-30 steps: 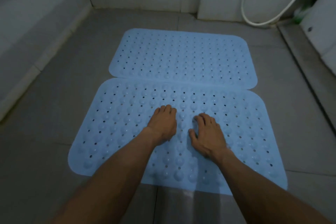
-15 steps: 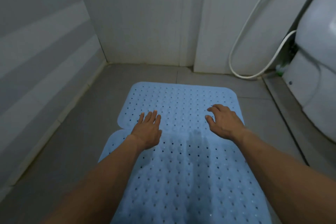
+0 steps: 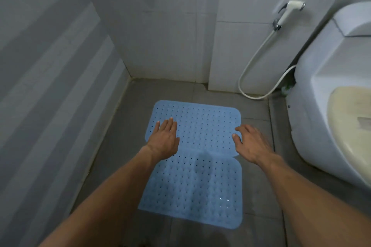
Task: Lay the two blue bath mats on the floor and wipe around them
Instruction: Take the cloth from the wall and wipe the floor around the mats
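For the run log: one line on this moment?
far mat: flat | near mat: flat | left hand: open | right hand: open | wiping: not started

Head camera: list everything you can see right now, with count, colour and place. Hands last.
bath mats: 2, light blue with small holes, flat on the floor, far mat meeting near mat edge to edge
floor: 1, grey tiles, under and around the mats
walls: grey-white tiles, left and ahead
spray head: 1, white, hung on the far wall, upper right
hose: 1, white, looping from the spray head down to the floor
toilet: 1, white with a cream seat, right edge
left hand: 1, open, palm down over the far mat's left edge
right hand: 1, open, fingers curled, at the far mat's right edge
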The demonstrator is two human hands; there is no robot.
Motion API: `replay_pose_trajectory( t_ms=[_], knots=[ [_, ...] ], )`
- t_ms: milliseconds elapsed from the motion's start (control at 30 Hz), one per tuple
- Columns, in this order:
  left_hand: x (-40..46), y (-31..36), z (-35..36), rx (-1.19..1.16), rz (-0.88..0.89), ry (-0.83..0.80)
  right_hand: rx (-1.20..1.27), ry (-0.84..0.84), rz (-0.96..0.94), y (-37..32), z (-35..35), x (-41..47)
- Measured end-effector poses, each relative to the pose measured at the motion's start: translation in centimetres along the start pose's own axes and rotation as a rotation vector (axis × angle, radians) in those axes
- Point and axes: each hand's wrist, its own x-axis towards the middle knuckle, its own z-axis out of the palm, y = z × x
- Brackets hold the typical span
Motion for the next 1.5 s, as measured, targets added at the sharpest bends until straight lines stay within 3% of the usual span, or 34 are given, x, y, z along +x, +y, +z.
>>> replay_pose_trajectory(
  t_ms=[233,467,933,1067,1500],
  knots=[
    [-8.1,2.2,-14.1,-0.088,-0.074,0.049,-0.008,-0.041,-0.038,-3.5,-13.9,-5.5],
    [-15.2,0.0,-22.1,-0.152,-0.178,0.178,-0.004,-0.015,-0.175,-11.4,-22.0,-7.6],
    [-30.6,-11.0,-27.7,-0.110,-0.456,0.388,0.075,0.056,-0.498,-31.1,-25.4,-13.1],
    [-36.0,-13.1,-29.6,-0.111,-0.604,0.438,0.084,0.056,-0.641,-37.0,-27.3,-14.2],
    [-52.4,-13.0,-35.6,0.016,-1.089,0.607,0.196,0.010,-1.163,-50.9,-32.9,-21.8]
  ],
)
